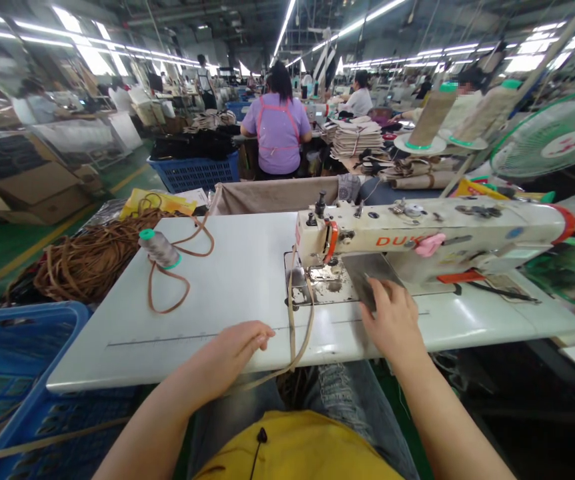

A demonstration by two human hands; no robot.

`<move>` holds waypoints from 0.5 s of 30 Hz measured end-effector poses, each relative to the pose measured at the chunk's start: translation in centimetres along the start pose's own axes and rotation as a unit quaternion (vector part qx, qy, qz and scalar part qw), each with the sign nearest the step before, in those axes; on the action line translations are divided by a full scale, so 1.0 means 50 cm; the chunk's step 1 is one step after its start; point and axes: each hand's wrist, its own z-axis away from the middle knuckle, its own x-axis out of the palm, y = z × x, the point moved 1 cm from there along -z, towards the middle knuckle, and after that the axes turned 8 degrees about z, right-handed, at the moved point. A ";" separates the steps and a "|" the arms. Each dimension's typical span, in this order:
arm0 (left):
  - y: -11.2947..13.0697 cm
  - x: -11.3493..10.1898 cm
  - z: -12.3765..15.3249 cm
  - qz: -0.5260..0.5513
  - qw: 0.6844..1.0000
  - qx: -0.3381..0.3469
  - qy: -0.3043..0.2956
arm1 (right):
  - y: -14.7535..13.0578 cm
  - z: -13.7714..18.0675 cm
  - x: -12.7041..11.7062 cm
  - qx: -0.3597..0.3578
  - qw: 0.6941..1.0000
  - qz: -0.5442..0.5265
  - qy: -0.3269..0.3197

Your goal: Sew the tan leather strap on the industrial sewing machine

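My left hand (245, 343) rests at the front of the white sewing table (227, 280), fingers curled together; whatever they may hold is hidden. Just right of it, a narrow beige strap (311, 327) loops down from the sewing machine (417, 230). That strap passes over the table's front edge and runs left below my forearm. My right hand (392, 317) is over the machine's dark bed plate (362, 270), right of the needle area. Its thumb and fingers are apart, with a small pale tip by the index finger that I cannot make out.
A grey thread cone (159, 250) stands on the table beside a brown cord loop (168, 311). Left lie a heap of brown straps (87, 263) and a blue basket (27, 320). A green fan (557, 137) stands right. Ahead, a person in purple (278, 133) sits facing away.
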 end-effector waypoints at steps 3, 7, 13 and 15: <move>-0.027 -0.031 -0.009 -0.035 0.995 -0.021 0.096 | -0.048 0.016 -0.004 -0.146 0.985 -0.090 -0.034; -0.074 -0.071 -0.005 -0.152 0.966 -0.058 0.202 | -0.108 0.027 0.002 -0.283 0.948 -0.129 -0.071; -0.129 -0.095 0.035 -0.374 0.850 -0.129 0.348 | -0.127 -0.005 0.017 -0.348 0.928 -0.124 -0.046; -0.129 -0.072 0.031 -0.331 0.878 -0.058 0.341 | -0.132 -0.016 0.020 -0.363 0.922 -0.129 -0.030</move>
